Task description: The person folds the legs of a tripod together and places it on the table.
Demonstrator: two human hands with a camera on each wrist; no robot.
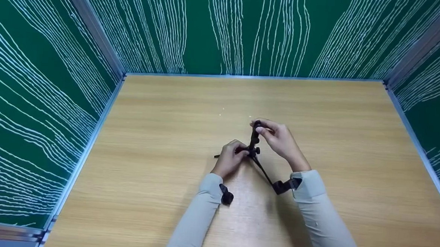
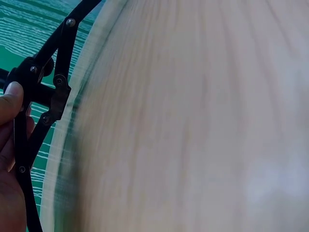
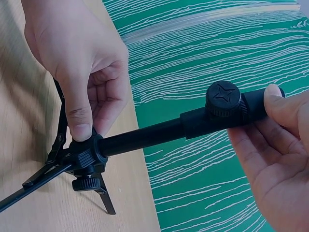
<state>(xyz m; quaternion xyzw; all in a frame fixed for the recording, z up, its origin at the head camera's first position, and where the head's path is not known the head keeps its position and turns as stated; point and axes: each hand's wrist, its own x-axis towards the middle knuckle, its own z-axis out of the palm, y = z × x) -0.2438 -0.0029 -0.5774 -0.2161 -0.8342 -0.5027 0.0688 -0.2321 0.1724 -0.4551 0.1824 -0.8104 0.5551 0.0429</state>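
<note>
Nearest the viewer, grey sleeves [image 1: 315, 203] end in wrist cameras [image 1: 226, 195] just behind the fingers. The left hand [image 1: 230, 158] is closed round the hub of a black tripod [image 3: 145, 137], thumb pressed on top. The right hand [image 1: 281, 141] pinches the upper end of the column between thumb and fingers, with little gap beyond the part's thickness. The tripod spans both sets of fingers; its legs spread from the left fingertips. Contact between the feet and the surface cannot be determined.

Beneath and around the fingers lies a wood-grain tabletop [image 1: 160, 116]. Small pale specks [image 1: 220, 115] lie on it beyond the left fingers. Farther out, metal edging [image 1: 218, 76] borders green panels [image 1: 200, 32] with irregular white lines, ahead and on both sides.

The right wrist view alone resolves a star-marked knob [image 3: 223, 99] beside the right fingers; the left wrist view resolves riveted leg braces [image 2: 62, 60] beside the left thumb.
</note>
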